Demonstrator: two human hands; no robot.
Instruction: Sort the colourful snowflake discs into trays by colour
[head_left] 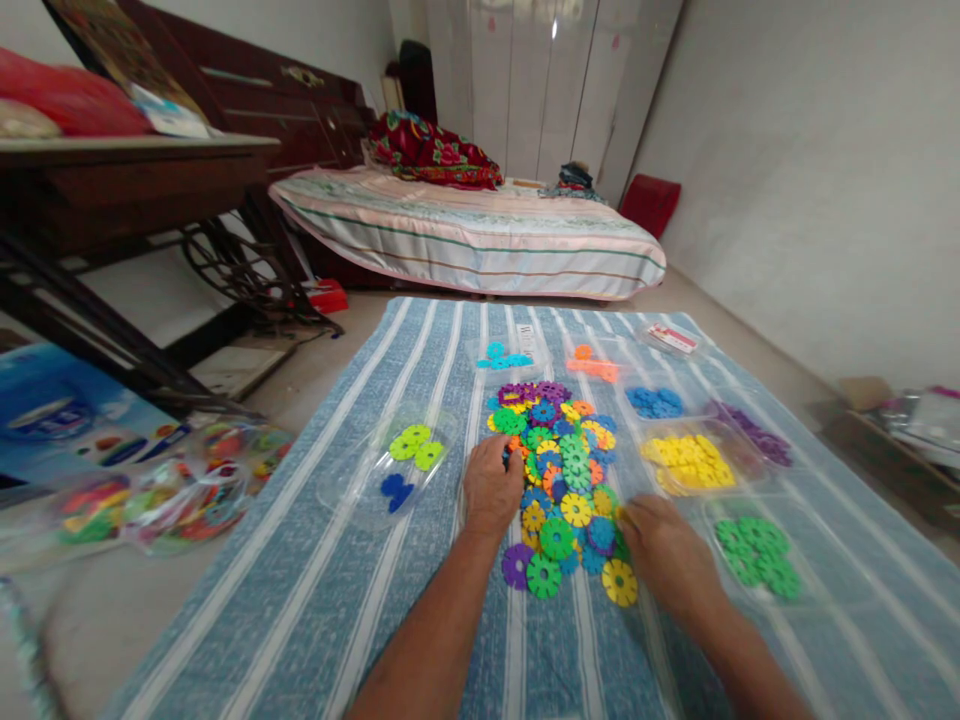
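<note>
Head view: the left hand [491, 490] rests on the left edge of the pile of coloured discs [562, 480], its fingers [510, 455] curled down among them; whether they pinch one I cannot tell. The right hand [664, 555] lies at the pile's right edge, fingers bent, grip hidden. The pile sits mid-way on a striped blue cloth [420, 600] on the floor. Around it lie clear trays: yellow discs [690, 462], green discs [754, 550], lime and blue discs [409, 460]. A bed [480, 235] stands beyond.
</note>
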